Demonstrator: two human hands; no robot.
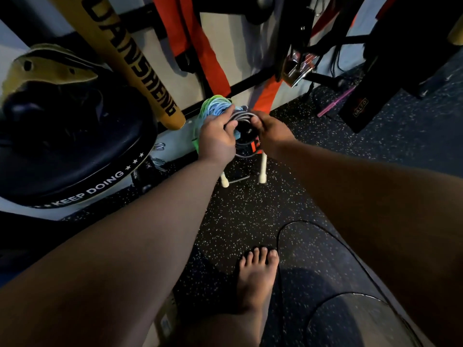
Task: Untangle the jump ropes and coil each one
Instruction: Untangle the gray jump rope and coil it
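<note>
Two hands met on one bundle of ropes, held out over the far middle of the speckled floor (250, 211). The left hand (216, 139) gripped the left side of the grey rope (241, 115), fingers curled over its loops. The right hand (271, 132) closed on the right side, fingertips bent in toward a dark piece at the centre; whether that was a handle could not be told.

The grey rope lay directly between the two hands as a small coil, its loops arching from left to right across the gap, so both hands were equally near it. The green-and-blue rope (213, 103) sat bunched on the far left, just beyond the left hand's knuckles and touching the grey loops. It lay nearer the left hand and away from the right. Two white handles (263, 169) hung straight down below the hands on the near side; which rope they belonged to was not clear.

By my reading, separating the two would mean drawing the grey coil rightward and nearer, and the coloured bunch leftward and farther. A bare foot (255, 276) stood on the floor near the camera.
</note>
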